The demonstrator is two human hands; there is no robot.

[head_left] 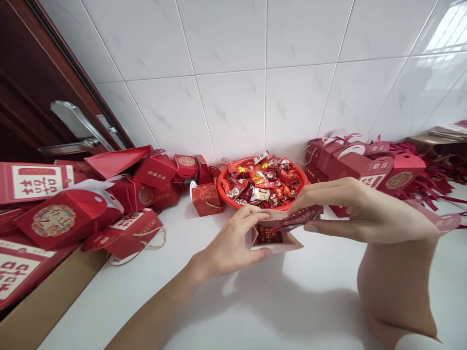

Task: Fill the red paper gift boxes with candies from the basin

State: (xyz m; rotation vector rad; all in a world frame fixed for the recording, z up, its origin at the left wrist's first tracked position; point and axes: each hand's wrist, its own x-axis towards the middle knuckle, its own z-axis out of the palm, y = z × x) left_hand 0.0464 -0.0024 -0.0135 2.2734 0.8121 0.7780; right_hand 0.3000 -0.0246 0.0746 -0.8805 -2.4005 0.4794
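My left hand (233, 243) grips the left side of a small paper gift box (290, 245), its top open towards me. Inside the box lies a dark red packet (269, 234) with gold print. Between the thumb and fingers of my right hand (346, 209) is another dark red packet (301, 217), tilted, its lower left end at the box's mouth. Just behind the box stands a red plastic basin (223, 187) heaped with wrapped candies (260, 180).
Red gift boxes (58, 218) pile up on the left, some on a cardboard carton (62, 296). More red boxes (339, 163) and dark red ribbons (426, 180) sit at the right. A small red box (206, 198) stands left of the basin. A tiled wall (229, 107) rises behind.
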